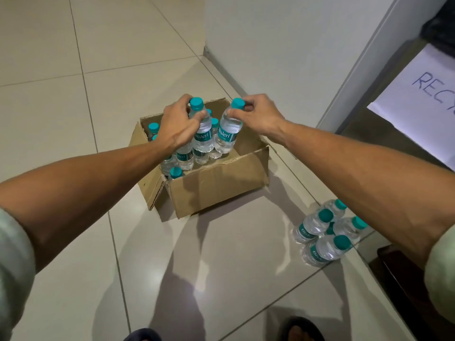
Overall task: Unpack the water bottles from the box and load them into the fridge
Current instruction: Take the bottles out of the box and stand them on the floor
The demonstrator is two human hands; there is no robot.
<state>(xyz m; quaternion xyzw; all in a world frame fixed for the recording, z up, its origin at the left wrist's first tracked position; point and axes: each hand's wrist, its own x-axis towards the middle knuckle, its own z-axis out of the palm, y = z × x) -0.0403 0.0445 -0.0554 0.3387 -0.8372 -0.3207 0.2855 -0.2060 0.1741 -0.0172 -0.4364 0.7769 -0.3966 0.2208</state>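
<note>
Cardboard box (pixel 216 185) sits on the pale glossy floor tiles (pixel 61 107) near a wall corner, flaps open, its brown front wall creased and dented. From my remote seat I see only part of its contents: several teal caps poke up at the left and near corner, but my left forearm covers much of the rest, so I cannot count the bottles inside.

My left hand (pixel 179 126) has its fingers curled round the neck of one clear bottle (pixel 203 134), just under its teal cap; whether it also holds a second bottle beneath the palm I cannot tell. My right hand (pixel 261 114) pinches the neck of another bottle (pixel 227 134), thumb and fingertips closed below the cap. Both bottles hang above the box opening, close side by side. Each is ribbed transparent plastic with a teal band reading "Bisleri" in white.

To the right, well apart from the box, a cluster of bottles (pixel 325 232) stands on the floor, partly covered by my right forearm; I make out four caps.

At the right edge a white sheet (pixel 423 102) with handwritten blue letters is cut off; only "REC" and part of a further letter are legible. A dark bag (pixel 440 25) above it is blurred. Toes in dark sandals (pixel 301 328) show at the bottom.
</note>
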